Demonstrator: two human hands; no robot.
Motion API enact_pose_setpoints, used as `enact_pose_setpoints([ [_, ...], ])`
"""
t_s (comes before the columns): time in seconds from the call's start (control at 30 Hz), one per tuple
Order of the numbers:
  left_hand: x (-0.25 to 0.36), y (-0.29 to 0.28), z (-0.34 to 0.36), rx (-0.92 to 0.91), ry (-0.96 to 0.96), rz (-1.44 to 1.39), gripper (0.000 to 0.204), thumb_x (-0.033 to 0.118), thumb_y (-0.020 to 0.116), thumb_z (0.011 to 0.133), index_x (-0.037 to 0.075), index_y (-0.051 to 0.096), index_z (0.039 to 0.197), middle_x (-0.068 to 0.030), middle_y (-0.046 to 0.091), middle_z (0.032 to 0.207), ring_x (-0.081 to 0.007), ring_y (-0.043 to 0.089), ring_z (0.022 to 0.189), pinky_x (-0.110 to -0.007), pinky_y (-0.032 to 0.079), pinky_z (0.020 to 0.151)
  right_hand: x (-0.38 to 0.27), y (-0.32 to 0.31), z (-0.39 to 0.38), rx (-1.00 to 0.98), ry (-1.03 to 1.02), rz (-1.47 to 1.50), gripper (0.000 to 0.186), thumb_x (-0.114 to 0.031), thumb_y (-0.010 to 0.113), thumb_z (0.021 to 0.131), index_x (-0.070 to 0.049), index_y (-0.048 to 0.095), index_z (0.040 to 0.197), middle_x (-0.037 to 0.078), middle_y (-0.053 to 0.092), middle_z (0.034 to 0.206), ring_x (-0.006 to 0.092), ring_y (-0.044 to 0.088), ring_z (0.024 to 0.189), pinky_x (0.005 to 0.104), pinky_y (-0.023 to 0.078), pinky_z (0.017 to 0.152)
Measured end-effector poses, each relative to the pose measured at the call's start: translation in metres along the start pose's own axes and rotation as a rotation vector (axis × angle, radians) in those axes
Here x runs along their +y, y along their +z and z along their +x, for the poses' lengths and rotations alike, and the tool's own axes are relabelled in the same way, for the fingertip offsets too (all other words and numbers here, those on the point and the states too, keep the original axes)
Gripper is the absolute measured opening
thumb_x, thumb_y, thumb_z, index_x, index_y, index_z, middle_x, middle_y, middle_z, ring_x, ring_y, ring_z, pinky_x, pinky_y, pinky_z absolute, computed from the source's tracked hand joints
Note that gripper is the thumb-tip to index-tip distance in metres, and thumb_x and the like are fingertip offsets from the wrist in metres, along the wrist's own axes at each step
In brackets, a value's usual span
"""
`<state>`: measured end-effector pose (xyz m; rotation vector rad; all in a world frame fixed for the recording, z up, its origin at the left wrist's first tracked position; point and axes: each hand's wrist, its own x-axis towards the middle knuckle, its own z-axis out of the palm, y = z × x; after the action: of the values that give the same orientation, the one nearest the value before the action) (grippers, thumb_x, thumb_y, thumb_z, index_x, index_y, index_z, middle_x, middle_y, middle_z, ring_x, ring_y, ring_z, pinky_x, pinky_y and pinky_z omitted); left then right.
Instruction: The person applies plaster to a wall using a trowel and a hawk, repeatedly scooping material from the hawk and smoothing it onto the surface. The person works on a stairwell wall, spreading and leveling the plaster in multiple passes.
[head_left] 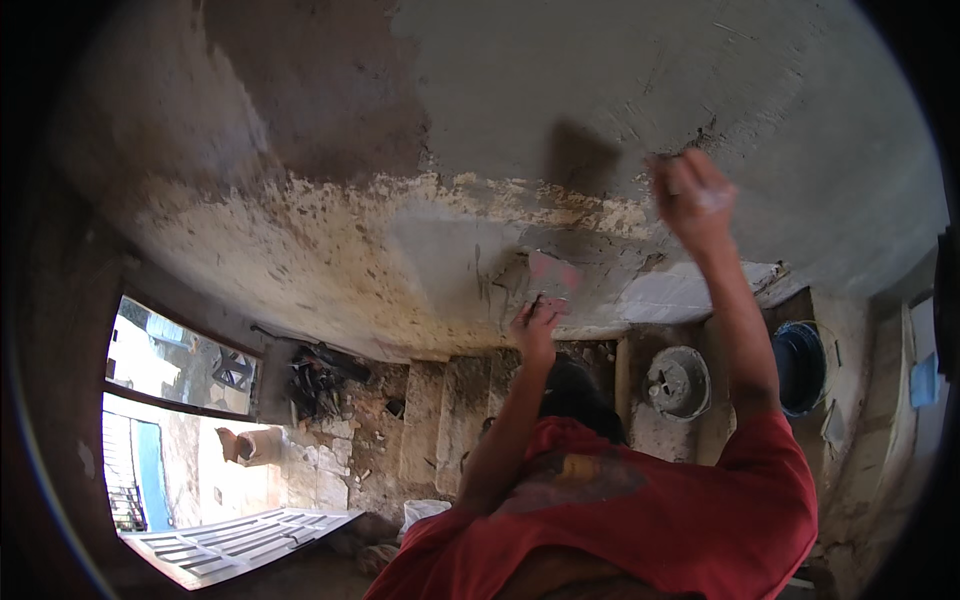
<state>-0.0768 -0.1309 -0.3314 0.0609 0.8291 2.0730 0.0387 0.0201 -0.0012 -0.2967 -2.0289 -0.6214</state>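
My left hand is low against the wall, its fingers closed round the dark handle of a putty knife. The wide blade points up and shows grey and pinkish smears. Higher and to the right, my right hand is raised in front of the wall with bent, closed fingers. Motion blurs it, and what it grips cannot be made out. Left of it, a dark squarish patch shows against the grey plaster. Fresh grey plaster covers the upper wall, above a ragged yellowish band.
A bucket of grey mix stands below, beside a dark blue bucket. Wooden planks and rubble lie on the floor, with a dark heap farther left. A window opening and a white slatted panel are at left.
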Motion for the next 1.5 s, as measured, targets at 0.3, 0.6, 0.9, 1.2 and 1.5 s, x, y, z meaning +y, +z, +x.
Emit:
enact_pose_setpoints([
  [0.3, -0.001, 0.019, -0.019, 0.033, 0.052, 0.098, 0.035, 0.014, 0.065, 0.102, -0.008, 0.056, 0.126, -0.0177, 0.062, 0.121, -0.0296, 0.068, 0.11, -0.043, 0.06, 0.095, -0.088, 0.109, 0.027, -0.215, -0.108, 0.094, 0.013, -0.014, 0.069, 0.085, -0.01, 0.058, 0.091, 0.007, 0.064, 0.09, 0.0261, 0.068, 0.076, 0.0397, 0.055, 0.053],
  [0.6, 0.011, 0.044, -0.017, 0.089, 0.086, 0.085, 0.018, 0.01, 0.065, 0.1, -0.005, 0.066, 0.11, -0.0101, 0.068, 0.103, -0.0226, 0.069, 0.095, -0.043, 0.061, 0.087, 0.063, -0.008, 0.072, 0.186, 0.019, -0.132, 0.014, -0.019, 0.072, 0.092, -0.01, 0.064, 0.085, 0.005, 0.062, 0.074, 0.0238, 0.065, 0.059, 0.0389, 0.052, 0.048],
  [0.9, 0.006, 0.117, -0.003, -0.107, -0.077, 0.125, 0.036, 0.011, 0.066, 0.101, -0.013, 0.055, 0.125, -0.0182, 0.063, 0.113, -0.0322, 0.07, 0.101, -0.044, 0.061, 0.09, 0.08, -0.03, -0.009, -0.288, 0.048, -0.041, 0.01, -0.014, 0.073, 0.09, -0.009, 0.064, 0.085, 0.006, 0.064, 0.083, 0.028, 0.067, 0.078, 0.0425, 0.053, 0.06],
  [1.2, 0.014, 0.199, -0.007, -0.204, -0.051, 0.119, 0.023, 0.012, 0.062, 0.103, -0.008, 0.061, 0.114, -0.0139, 0.066, 0.106, -0.0268, 0.07, 0.101, -0.044, 0.06, 0.091, 0.138, -0.055, 0.033, -0.055, 0.051, -0.336, 0.005, -0.015, 0.071, 0.086, -0.013, 0.067, 0.087, 0.002, 0.067, 0.086, 0.0239, 0.069, 0.086, 0.0398, 0.056, 0.063],
  [1.5, -0.001, 0.183, -0.004, -0.133, -0.08, 0.21, 0.023, 0.012, 0.064, 0.101, -0.007, 0.062, 0.114, -0.0117, 0.065, 0.106, -0.0229, 0.068, 0.094, -0.041, 0.061, 0.088, 0.099, -0.025, -0.009, -0.268, 0.0, -0.086, 0.006, -0.012, 0.075, 0.085, -0.011, 0.07, 0.086, 0.006, 0.066, 0.083, 0.0267, 0.067, 0.075, 0.0381, 0.054, 0.063],
])
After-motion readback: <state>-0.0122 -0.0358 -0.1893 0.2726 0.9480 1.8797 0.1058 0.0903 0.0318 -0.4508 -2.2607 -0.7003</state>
